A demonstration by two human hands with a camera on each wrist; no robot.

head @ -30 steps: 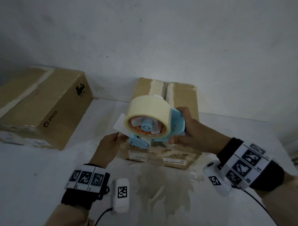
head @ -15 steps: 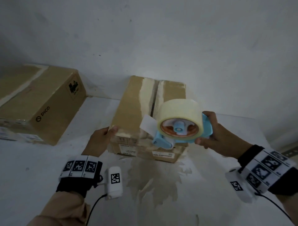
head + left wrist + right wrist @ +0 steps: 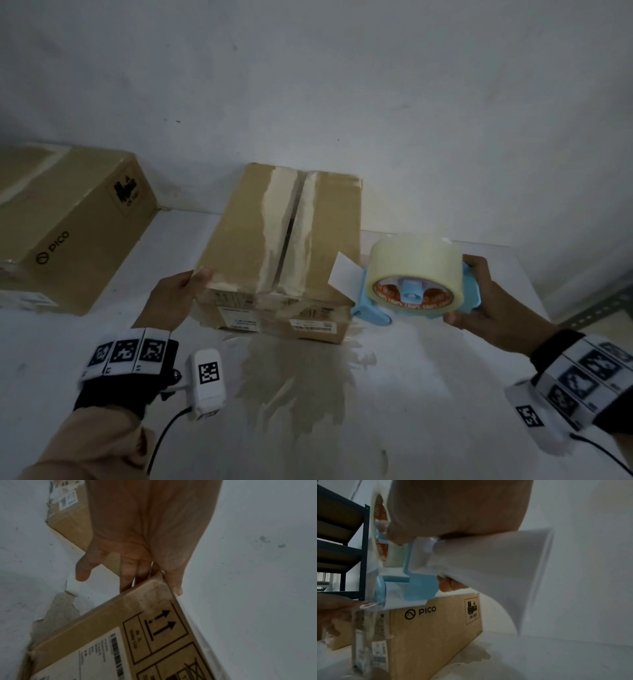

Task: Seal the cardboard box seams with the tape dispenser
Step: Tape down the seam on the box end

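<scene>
At nine o'clock a second carton (image 3: 68,226) printed "PICO" is seen. At the centre, the cardboard box (image 3: 277,240) lies on the white table (image 3: 428,428); its top seam is untaped, and "PICO" and "UN 3481" are read on its side. Its near-left corner is held by the left hand (image 3: 174,294). At three o'clock, the blue tape dispenser (image 3: 416,277) is gripped by the right hand (image 3: 486,301), clear of the box.

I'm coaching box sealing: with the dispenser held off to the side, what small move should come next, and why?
Probably bring the blue tape dispenser in the right hand back over the brown cardboard box and press its loose white tape tab onto the near end of the open centre seam. The left hand steadies the box's near-left corner.
</scene>
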